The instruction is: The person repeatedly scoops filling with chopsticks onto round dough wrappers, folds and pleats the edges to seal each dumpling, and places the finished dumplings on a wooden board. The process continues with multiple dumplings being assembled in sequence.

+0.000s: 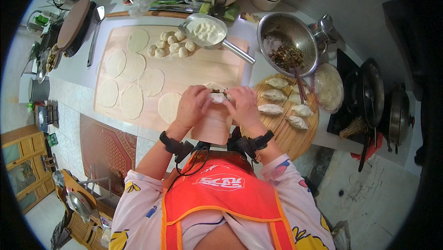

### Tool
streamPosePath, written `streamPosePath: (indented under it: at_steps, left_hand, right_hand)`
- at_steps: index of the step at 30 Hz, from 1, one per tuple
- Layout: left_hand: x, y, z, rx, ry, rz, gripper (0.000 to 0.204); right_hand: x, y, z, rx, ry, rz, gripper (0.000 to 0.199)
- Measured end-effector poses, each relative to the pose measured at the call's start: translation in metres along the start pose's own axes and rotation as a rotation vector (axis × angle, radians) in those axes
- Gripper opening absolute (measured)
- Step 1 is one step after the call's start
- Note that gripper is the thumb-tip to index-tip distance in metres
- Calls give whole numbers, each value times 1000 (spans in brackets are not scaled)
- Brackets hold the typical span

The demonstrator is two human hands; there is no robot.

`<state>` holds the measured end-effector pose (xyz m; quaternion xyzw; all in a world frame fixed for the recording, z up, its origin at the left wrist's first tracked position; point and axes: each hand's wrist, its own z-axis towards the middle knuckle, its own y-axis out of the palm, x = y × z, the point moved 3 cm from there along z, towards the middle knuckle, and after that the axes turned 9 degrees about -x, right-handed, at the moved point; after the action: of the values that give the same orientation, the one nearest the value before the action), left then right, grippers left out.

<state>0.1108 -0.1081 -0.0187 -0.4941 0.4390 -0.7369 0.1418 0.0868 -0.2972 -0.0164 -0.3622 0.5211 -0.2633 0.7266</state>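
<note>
At the wooden board's (184, 77) near right: 1 wrapper (218, 98), dark filling showing, its edges pinched between left hand (194, 104) and right hand (242, 105), fingers curled closed. Best pressed middle outward, seam kept clean. Steel bowl (300, 34): dark chopped mix (285, 57). Metal scoop (238, 51): white flour (203, 30). Round container (340, 94): pale contents, kind unclear.

Filled wrapper (218, 98): single piece, thin pale dough, folded partway, not sealed. Dark chopped filling (216, 91) shows along the open top. Held between left grip (194, 104) and right grip (243, 104), fingers of both at its ends. Long side runs roughly from one grip to the other; smooth white face toward the wearer. Back edge partly hidden by fingers.
</note>
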Motion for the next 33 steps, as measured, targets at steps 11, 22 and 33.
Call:
streamPosePath:
  at_steps: [11, 22, 33]
  left_hand:
    - [-19, 15, 61, -266, -230, 78, 11]
    - [-24, 19, 68, -285, -122, 192, 3]
    - [-21, 17, 67, -265, -46, 178, 1]
  right_hand:
    - [32, 5, 14, -91, 263, 109, 11]
    - [26, 13, 29, -86, 146, 1, 7]
    - [23, 11, 21, -238, 159, 127, 8]
